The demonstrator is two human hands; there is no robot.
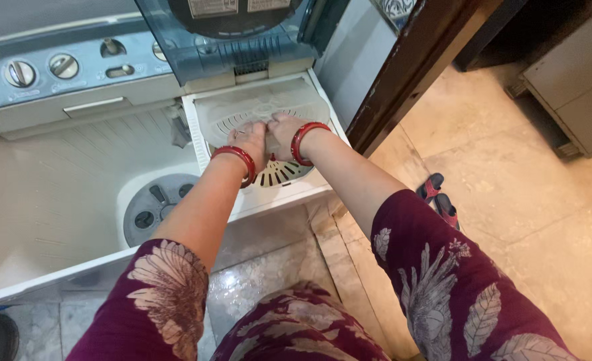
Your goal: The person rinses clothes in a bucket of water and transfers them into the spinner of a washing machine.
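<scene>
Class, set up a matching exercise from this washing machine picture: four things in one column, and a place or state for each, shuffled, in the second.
Things
1. both hands
2. blue lid
3. grey pulsator disc
4. sandals

Places or states
A. on the tiled floor
B. raised open
C. at the bottom of the big wash tub
D. pressing on the white slotted spin-tub cover

Pairs: 1-D, 2-B, 3-C, 4-A

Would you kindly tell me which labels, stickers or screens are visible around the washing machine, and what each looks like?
Left label: pale rectangular sticker on the raised blue-tinted spinner lid, top centre; dark print, cut off by the frame edge.
Right label: similar pale rectangular sticker beside it on the same lid, also cut off.
Screens, packages, signs: none visible.
</scene>
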